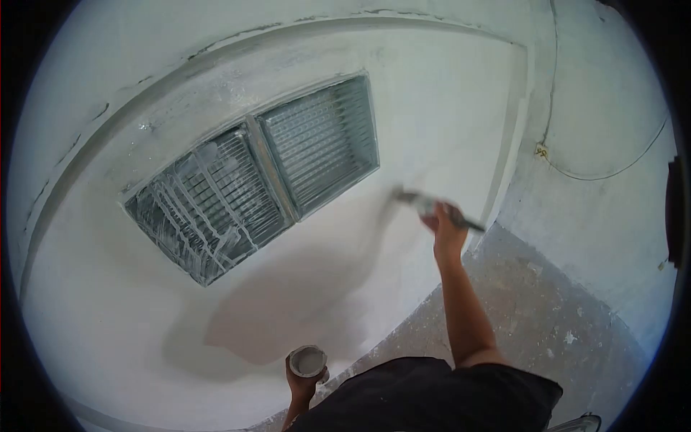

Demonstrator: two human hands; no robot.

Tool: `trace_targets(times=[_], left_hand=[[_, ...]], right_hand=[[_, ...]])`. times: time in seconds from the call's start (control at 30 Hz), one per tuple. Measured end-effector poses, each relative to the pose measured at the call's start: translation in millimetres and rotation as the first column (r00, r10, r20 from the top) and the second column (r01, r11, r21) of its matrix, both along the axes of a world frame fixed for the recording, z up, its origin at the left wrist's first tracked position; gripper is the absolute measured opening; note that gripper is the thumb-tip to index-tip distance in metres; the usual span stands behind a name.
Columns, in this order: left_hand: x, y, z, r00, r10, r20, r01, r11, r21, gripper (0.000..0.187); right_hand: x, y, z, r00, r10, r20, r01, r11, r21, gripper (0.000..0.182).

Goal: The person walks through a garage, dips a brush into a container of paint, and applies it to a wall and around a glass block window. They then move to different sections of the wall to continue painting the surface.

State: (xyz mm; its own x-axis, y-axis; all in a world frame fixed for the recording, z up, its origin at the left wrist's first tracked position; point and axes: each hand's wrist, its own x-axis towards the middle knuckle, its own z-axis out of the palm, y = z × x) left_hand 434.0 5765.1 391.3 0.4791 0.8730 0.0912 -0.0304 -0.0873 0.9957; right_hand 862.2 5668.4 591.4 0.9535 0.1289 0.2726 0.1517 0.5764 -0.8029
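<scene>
Raised against the white wall (425, 108), my right hand (448, 222) is closed round the handle of a paintbrush (421, 202). The brush is slightly blurred, and its bristle end is at the wall, right of and below the glass-block window (320, 144). Low in the view, near my dark shirt, my left hand (302, 381) grips a small round cup (308, 361) by its side. The cup's open top faces up and a pale greyish content shows inside. White streaks and smears cover the left glass pane.
A speckled grey floor (533, 317) lies below the wall at the right. On the side wall are a small fixture (541, 150) with a cable and a dark object (675, 212) at the far right edge. A raised ledge (288, 32) curves above the window.
</scene>
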Motion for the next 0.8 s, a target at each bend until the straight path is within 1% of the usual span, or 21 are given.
trace_targets(times=[0.03, 0.07, 0.13, 0.17, 0.2, 0.23, 0.27, 0.3, 0.33, 0.37, 0.4, 0.47, 0.5, 0.53, 0.57, 0.6, 0.67, 0.7, 0.73, 0.77, 0.8], left_hand=[[2.8, -0.8, 5.1, 1.000, -0.012, -0.003, 0.012, 1.000, -0.004, 0.079], [3.5, -0.8, 8.5, 1.000, -0.022, -0.006, 0.022, 1.000, -0.008, 0.078], [4.8, 1.2, 10.3, 1.000, -0.020, -0.007, 0.020, 1.000, 0.001, 0.079], [4.8, 2.0, 10.0, 1.000, -0.016, -0.002, 0.016, 1.000, 0.012, 0.079], [5.1, 0.7, 9.5, 1.000, -0.019, -0.005, 0.019, 1.000, 0.014, 0.079], [6.7, 0.2, 7.1, 0.999, -0.010, 0.041, 0.011, 1.000, -0.020, 0.080], [8.3, 0.4, 5.2, 0.996, 0.000, 0.088, 0.005, 0.998, -0.056, 0.080], [8.1, 0.2, 3.7, 0.996, -0.003, 0.091, 0.008, 0.998, -0.054, 0.080], [7.4, -3.1, 3.5, 0.999, 0.000, 0.037, 0.001, 1.000, -0.010, 0.080], [6.4, -4.0, 3.1, 1.000, 0.007, -0.019, -0.007, 0.999, 0.033, 0.080], [5.4, -5.9, 5.2, 1.000, 0.008, -0.018, -0.007, 0.999, 0.033, 0.080], [1.8, -10.7, 9.4, 0.998, -0.021, -0.053, 0.021, 1.000, -0.013, 0.079], [0.3, -10.1, 6.6, 0.998, -0.020, -0.051, 0.020, 1.000, -0.010, 0.079], [-2.2, -9.9, 2.0, 1.000, -0.023, -0.014, 0.023, 1.000, -0.017, 0.080], [-3.8, -10.1, -2.6, 0.999, -0.026, 0.024, 0.026, 0.999, -0.025, 0.080], [-7.4, -10.3, -9.9, 1.000, -0.021, 0.023, 0.021, 0.999, -0.031, 0.080], [-11.3, -1.8, -20.9, 0.999, 0.017, -0.032, -0.017, 1.000, -0.005, 0.080], [-11.9, -0.5, -15.6, 0.999, 0.019, -0.033, -0.019, 1.000, -0.006, 0.080], [-9.4, -0.7, -6.7, 0.998, 0.018, -0.054, -0.017, 1.000, 0.023, 0.080], [-7.8, -1.4, -0.9, 0.997, 0.018, -0.074, -0.014, 0.999, 0.051, 0.080], [-6.7, -0.8, 0.4, 0.997, 0.018, -0.074, -0.014, 0.999, 0.045, 0.080]], right_hand=[[-2.1, 6.2, 46.2, 0.997, 0.000, 0.077, -0.001, 1.000, 0.015, 0.023], [0.4, 14.1, 86.6, 0.990, 0.030, 0.140, -0.046, 0.993, 0.111, 0.024], [13.1, 27.0, 159.6, 0.957, 0.039, 0.286, -0.115, 0.960, 0.254, 0.026], [12.2, 28.0, 195.0, 0.947, 0.045, 0.318, -0.149, 0.939, 0.310, 0.026], [10.4, 26.3, 219.0, 0.935, 0.049, 0.350, -0.184, 0.913, 0.364, 0.027], [7.7, 24.3, 227.1, 0.935, 0.043, 0.352, -0.181, 0.912, 0.369, 0.027], [5.8, 22.3, 233.5, 0.915, 0.056, 0.399, -0.234, 0.881, 0.412, 0.030], [4.7, 21.1, 236.4, 0.892, 0.069, 0.446, -0.289, 0.847, 0.447, 0.032], [7.3, 21.2, 227.5, 0.891, 0.067, 0.449, -0.289, 0.847, 0.446, 0.032], [13.1, 27.5, 202.3, 0.922, 0.072, 0.381, -0.245, 0.870, 0.429, 0.033], [18.2, 33.1, 173.4, 0.948, 0.072, 0.310, -0.201, 0.890, 0.408, 0.034], [20.1, 31.9, 103.0, 0.976, 0.153, 0.156, -0.198, 0.918, 0.343, 0.034], [19.0, 25.6, 65.8, 0.988, 0.144, 0.060, -0.156, 0.942, 0.297, 0.034], [16.1, 15.4, 36.5, 0.991, 0.130, -0.035, -0.118, 0.962, 0.246, 0.033], [9.8, 1.3, 18.7, 0.991, 0.089, -0.098, -0.067, 0.975, 0.212, 0.028], [7.6, -10.1, 7.2, 0.986, 0.047, -0.162, -0.020, 0.986, 0.167, 0.024], [26.0, -15.7, 9.8, 0.996, 0.009, -0.089, 0.006, 0.986, 0.167, 0.024], [25.5, -16.2, 41.8, 0.999, -0.012, 0.030, 0.007, 0.987, 0.160, 0.031], [32.4, -13.0, 74.4, 0.993, 0.002, 0.121, -0.025, 0.982, 0.186, 0.030], [41.2, -6.1, 107.5, 0.981, 0.031, 0.193, -0.079, 0.967, 0.242, 0.028], [45.8, 0.7, 145.8, 0.950, 0.092, 0.297, -0.186, 0.933, 0.307, 0.029]])
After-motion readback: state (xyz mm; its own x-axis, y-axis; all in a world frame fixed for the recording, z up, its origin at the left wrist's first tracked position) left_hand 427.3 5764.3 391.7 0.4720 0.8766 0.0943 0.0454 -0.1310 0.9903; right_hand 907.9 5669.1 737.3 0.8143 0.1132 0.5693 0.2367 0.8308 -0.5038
